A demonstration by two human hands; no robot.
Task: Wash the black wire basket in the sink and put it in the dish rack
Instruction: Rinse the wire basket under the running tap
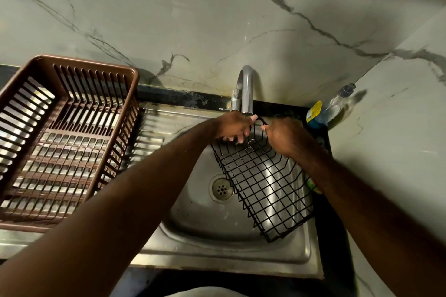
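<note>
Holding the black wire basket [263, 183] tilted inside the sink [200, 214] under the tap [246, 89] — left hand [235, 128] and right hand [283, 136] both gripping its far rim. Better turning it slowly, rinsing every wire — then lifting across to the brown dish rack [62, 137].

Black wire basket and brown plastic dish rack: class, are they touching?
Apart. The head view shows the black wire basket over the steel sink, with bare draining board before the brown plastic dish rack.
</note>
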